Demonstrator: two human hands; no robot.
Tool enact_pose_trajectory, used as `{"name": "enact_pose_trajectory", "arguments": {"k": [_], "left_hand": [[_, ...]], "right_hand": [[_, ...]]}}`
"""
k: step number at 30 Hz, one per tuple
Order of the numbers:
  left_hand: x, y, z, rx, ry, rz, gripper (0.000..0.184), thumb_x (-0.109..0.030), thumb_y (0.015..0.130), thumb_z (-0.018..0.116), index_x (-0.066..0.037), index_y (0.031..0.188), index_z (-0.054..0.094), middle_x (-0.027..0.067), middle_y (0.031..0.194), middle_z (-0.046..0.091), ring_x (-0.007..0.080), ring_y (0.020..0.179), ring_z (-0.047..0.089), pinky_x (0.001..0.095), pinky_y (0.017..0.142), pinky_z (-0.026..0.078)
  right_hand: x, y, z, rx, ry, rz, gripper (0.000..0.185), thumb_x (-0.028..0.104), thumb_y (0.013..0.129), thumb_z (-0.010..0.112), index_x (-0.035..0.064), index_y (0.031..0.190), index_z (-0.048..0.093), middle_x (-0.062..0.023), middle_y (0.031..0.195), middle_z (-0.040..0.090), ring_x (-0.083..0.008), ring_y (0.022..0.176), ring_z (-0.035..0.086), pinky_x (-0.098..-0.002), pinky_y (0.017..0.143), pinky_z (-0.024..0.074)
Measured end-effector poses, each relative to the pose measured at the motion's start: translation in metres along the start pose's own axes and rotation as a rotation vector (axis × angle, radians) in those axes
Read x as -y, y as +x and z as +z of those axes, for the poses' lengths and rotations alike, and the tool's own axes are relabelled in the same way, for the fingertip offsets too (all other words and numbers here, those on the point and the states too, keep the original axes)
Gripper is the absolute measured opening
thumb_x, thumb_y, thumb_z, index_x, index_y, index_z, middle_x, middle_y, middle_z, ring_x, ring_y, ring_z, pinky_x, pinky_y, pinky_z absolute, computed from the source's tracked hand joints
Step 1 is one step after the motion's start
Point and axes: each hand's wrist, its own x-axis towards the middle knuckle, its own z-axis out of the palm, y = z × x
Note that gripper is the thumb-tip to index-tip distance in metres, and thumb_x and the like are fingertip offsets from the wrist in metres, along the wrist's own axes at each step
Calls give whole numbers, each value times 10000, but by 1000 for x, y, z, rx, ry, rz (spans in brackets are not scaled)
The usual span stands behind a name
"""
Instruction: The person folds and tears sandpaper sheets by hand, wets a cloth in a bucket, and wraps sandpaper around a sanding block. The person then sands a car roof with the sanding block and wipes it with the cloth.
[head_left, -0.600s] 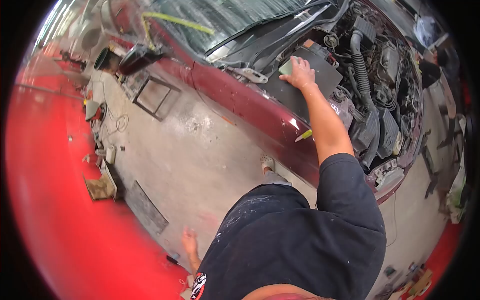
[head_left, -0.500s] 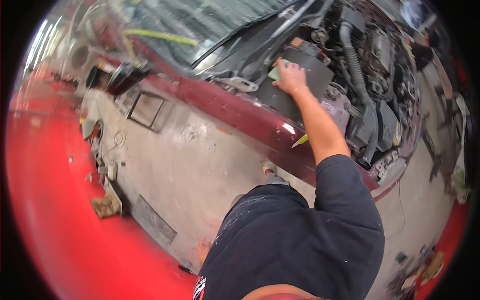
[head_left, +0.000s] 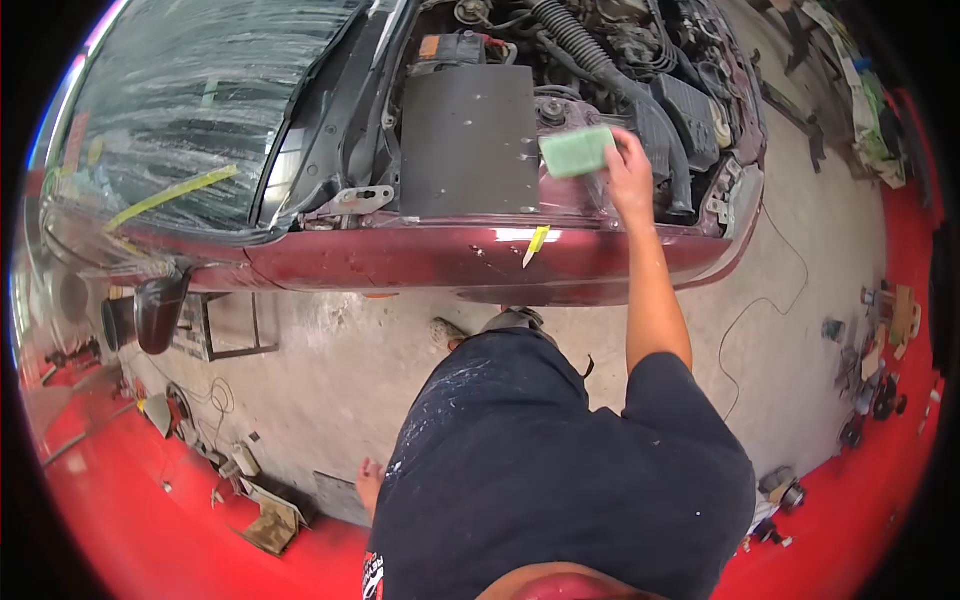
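With our right hand [head_left: 630, 182] we pinch a pale green rectangular block [head_left: 574, 153] endwise, perhaps freeing its face beyond our fingertips (left hand [head_left: 369, 486]: finger spread unclear)

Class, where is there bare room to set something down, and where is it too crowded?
Free: the dark flat panel, between the orange-labelled battery and burgundy fender; grey floor between the dark metal frame and dark shirt. Crowded: the engine bay around the black ribbed hose.
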Motion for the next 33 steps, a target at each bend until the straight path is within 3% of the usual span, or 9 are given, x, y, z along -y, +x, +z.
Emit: {"name": "enact_pose_trajectory", "arguments": {"k": [5,8,13,15,19,23,26,29,33], "left_hand": [[-157,17,-19,35,48,-17,563,-295,949,610,-38,1427,460,111,1139,650,217,988,663,328,726,495],[-193,33,-27,32,76,44,573,-310,959,606,-65,1449,438,90,1126,651,189,983,654,302,703,467],[-204,31,-22,-19,82,186,534,-275,949,622,-22,1402,493,86,1018,677,168,904,650,301,743,487],[-188,30,-21,-31,106,230,518,-259,945,628,-4,1381,513,84,979,684,162,876,648,301,758,494],[-171,22,-18,0,76,225,496,-205,939,638,30,1360,524,101,969,693,165,855,647,298,794,503],[-174,12,-20,-85,5,274,476,-158,942,634,31,1364,520,123,1038,680,172,925,635,304,835,501],[-189,-2,-20,-138,-56,332,473,-134,942,630,21,1373,514,134,1098,662,176,980,625,312,862,499],[-228,-24,-15,-156,-107,397,478,-125,940,631,8,1382,509,136,1131,651,181,1008,620,317,883,498],[-285,-36,-4,-74,-204,589,492,-121,932,640,-10,1392,506,145,1179,646,197,1042,625,312,907,497]], "right_hand": [[-51,-32,-30,50,-163,120,269,147,941,586,27,1181,595,-103,943,697,-190,868,676,-327,781,513],[-6,-44,-17,174,-806,213,303,232,882,620,82,1145,611,-178,1067,682,-409,1048,629,-477,912,480],[9,-37,-1,158,-1111,171,412,273,857,647,83,1220,595,-199,1210,607,-403,1163,568,-495,971,460],[21,-31,18,-23,-959,-10,503,311,844,665,87,1284,566,-214,1205,612,-411,1164,567,-502,971,458],[7,28,78,49,-627,46,651,369,857,681,34,1381,488,-267,1162,636,-433,1067,609,-511,951,473],[-10,64,129,-35,-684,21,667,335,855,710,-34,1364,488,-233,1080,681,-366,997,655,-453,907,502],[20,58,136,61,273,196,451,90,876,683,-54,1285,559,-90,1072,679,-127,971,613,-270,830,482],[59,43,136,64,581,115,384,43,906,633,-42,1274,563,-66,1088,668,-103,966,602,-250,828,474],[149,-12,128,37,556,-35,316,38,939,578,-2,1252,570,-43,1096,656,-117,975,601,-261,876,469]]}}
